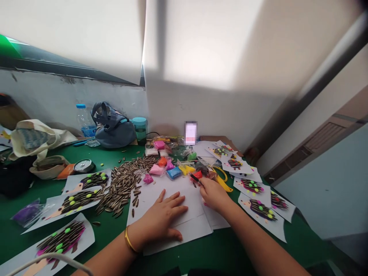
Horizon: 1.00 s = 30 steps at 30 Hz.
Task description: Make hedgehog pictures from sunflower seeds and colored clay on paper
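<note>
My left hand [163, 216] lies flat with spread fingers on white paper [161, 191], a gold bracelet at its wrist. To the right, my right hand [214, 194] is closed around a slim black pen [196, 178], which points up and to the left over the paper's far right part. Several sunflower seeds [136, 201] rest on the sheet's left edge. Just beyond the paper are packets of coloured clay, among them blue [174, 173], yellow [186, 169], pink [157, 170] and red [196, 176]. Yellow-handled scissors [222, 180] lie beyond my right hand.
A heap of sunflower seeds [123, 180] spreads left of the paper. Finished seed hedgehog pictures lie on the left [74, 203] and right [260, 210]. At the back stand a blue-grey bag [115, 132], a teal-lidded cup [140, 130], a water bottle [84, 120] and a phone [191, 133].
</note>
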{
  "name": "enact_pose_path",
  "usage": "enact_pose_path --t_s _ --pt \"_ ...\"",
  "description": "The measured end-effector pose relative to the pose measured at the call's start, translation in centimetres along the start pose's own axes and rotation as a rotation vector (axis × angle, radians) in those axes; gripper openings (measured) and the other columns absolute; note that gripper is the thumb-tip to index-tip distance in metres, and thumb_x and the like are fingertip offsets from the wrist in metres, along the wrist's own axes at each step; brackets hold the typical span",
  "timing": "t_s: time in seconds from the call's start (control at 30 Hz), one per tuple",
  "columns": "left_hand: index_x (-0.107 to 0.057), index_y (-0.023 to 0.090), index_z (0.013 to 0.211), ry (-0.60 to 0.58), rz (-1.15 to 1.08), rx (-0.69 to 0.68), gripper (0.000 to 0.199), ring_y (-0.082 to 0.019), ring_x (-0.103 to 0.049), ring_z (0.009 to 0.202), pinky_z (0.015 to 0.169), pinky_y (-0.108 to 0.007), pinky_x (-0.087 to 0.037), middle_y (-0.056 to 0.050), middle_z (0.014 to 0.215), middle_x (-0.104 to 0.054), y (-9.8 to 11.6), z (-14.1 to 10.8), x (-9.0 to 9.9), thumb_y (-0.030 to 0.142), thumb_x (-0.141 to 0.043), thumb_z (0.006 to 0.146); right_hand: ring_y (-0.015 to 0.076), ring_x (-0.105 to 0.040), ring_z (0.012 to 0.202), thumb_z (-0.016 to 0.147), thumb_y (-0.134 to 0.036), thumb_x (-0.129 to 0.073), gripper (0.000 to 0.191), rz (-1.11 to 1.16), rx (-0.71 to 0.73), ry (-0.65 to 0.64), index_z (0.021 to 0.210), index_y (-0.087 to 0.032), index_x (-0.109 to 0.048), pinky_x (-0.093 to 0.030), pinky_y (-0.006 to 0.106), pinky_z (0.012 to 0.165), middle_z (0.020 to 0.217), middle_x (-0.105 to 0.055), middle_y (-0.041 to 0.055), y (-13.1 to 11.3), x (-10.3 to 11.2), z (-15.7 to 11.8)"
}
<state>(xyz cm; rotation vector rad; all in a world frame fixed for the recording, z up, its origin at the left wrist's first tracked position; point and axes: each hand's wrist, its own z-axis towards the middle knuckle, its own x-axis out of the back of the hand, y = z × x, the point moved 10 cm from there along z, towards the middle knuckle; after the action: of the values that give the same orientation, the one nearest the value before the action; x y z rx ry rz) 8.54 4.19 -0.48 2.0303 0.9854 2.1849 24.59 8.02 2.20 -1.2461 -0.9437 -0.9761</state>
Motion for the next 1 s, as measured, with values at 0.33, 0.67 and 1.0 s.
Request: enact_pose_path --t_s 0.33,0.67,1.0 --pt "-0.05 0.031 0.14 0.032 -0.006 0.012 0.078 -0.039 -0.025 0.146 0.117 -0.067 -0.004 -0.012 0.156 -0.037 -0.1 0.0 0.4 0.072 -0.063 0.075 0.0223 -0.06 0.092 0.092 -0.022 -0.044 0.017 0.008 0.058 0.118 0.098 -0.019 -0.06 -0.04 0.03 0.078 0.094 -0.066 0.0068 -0.6 0.1 -2.3" --pt "-0.049 0.031 0.14 0.021 -0.004 0.017 0.081 -0.039 -0.025 0.146 0.116 -0.067 -0.004 -0.012 0.156 -0.037 -0.3 0.1 0.2 0.074 -0.062 0.073 0.0177 -0.063 0.074 0.094 -0.041 -0.048 0.022 0.148 -0.242 -0.121 0.098 -0.025 -0.063 -0.032 0.025 0.058 0.085 -0.07 0.0004 4.8 -1.8 -3.7" --pt "-0.051 0.027 0.139 0.075 0.01 -0.057 0.075 -0.038 -0.031 0.144 0.118 -0.064 -0.007 -0.015 0.154 -0.04 0.2 0.0 0.6 0.069 -0.062 0.078 0.0246 -0.064 0.1 0.092 -0.036 -0.057 0.025 -0.08 -0.193 -0.006 0.112 -0.024 -0.067 -0.043 0.03 0.078 0.109 -0.071 0.0071 4.4 -0.8 -0.3"
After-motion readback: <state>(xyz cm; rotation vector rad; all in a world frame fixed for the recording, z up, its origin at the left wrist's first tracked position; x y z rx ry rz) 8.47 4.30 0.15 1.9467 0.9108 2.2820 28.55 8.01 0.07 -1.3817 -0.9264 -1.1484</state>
